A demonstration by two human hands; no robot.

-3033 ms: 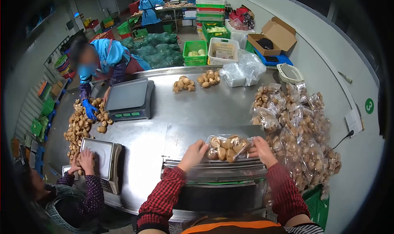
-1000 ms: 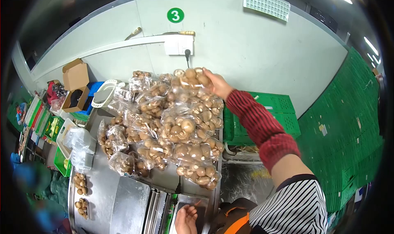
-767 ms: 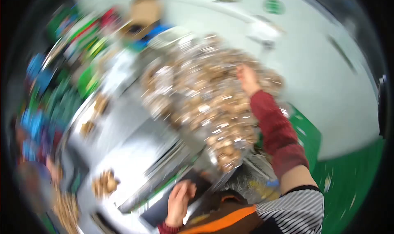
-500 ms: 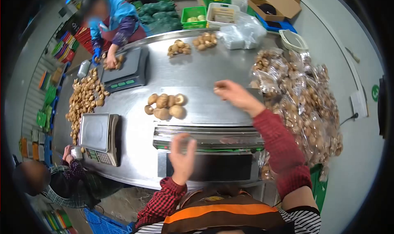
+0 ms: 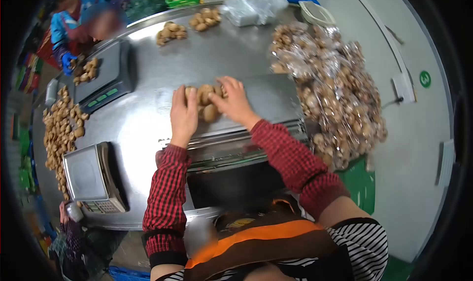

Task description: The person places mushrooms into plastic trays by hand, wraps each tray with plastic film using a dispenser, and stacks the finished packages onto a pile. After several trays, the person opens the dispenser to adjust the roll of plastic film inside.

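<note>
A small cluster of brown mushrooms (image 5: pixel 210 113) lies on the steel table between my two hands. My left hand (image 5: pixel 183 116) presses against its left side, fingers pointing away from me and thumb along the caps. From the right, my right hand (image 5: pixel 236 103) curls over the cluster, its thumb on the near caps and its fingers at the far side. The two hands squeeze the mushrooms together, and some caps are hidden under the fingers. Just nearer to me is the metal, slotted edge of a wrapping machine (image 5: pixel 221 155) with a dark panel.
Bagged mushrooms (image 5: pixel 340 98) are heaped at the right. Two small mushroom piles (image 5: pixel 171 33) and clear plastic bags (image 5: pixel 251 7) lie at the back. Left stand two scales (image 5: pixel 86 172), beside loose mushrooms (image 5: pixel 61 118). Co-workers (image 5: pixel 88 19) stand at the far left and near left.
Both hands have moved from apart and off the mushrooms to either side of the cluster, which is now bunched tighter. My view has shifted. The far-left co-worker leans closer to the scale.
</note>
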